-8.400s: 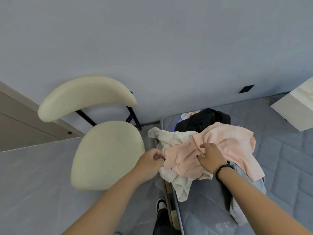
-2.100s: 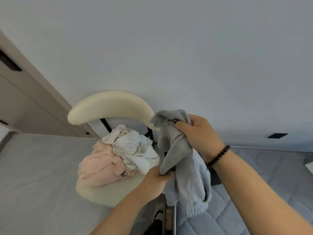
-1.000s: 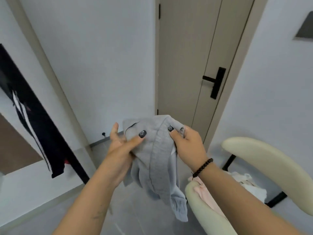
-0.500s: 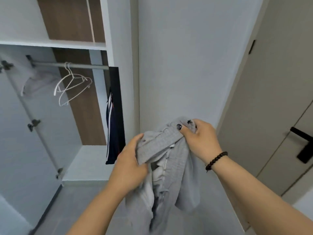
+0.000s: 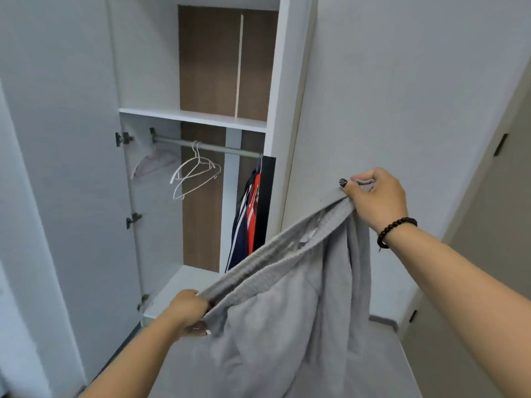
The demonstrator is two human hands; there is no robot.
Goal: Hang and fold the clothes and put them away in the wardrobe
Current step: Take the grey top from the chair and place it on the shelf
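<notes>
Before the open wardrobe (image 5: 275,81), left hand (image 5: 188,310) and right hand (image 5: 376,196) each grip the grey trousers (image 5: 287,311), fingers curled round the waistband, stretching it flat, probably for a hanger (image 5: 195,173).

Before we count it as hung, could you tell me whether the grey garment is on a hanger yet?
No, both hands hold the grey garment stretched outside the wardrobe.

Counting up at the open wardrobe (image 5: 287,81): two hands, one grey garment.

One left hand (image 5: 188,310) and one right hand (image 5: 376,196) are showing, sharing one grey garment (image 5: 287,311). On the one rail (image 5: 207,146), three empty hangers (image 5: 195,173) seem to be hanging, though the overlapping wires are blurring the count. One dark striped garment (image 5: 247,219) is hanging, one shelf (image 5: 195,117) is sitting above, and one beaded bracelet (image 5: 396,229) is showing.
</notes>
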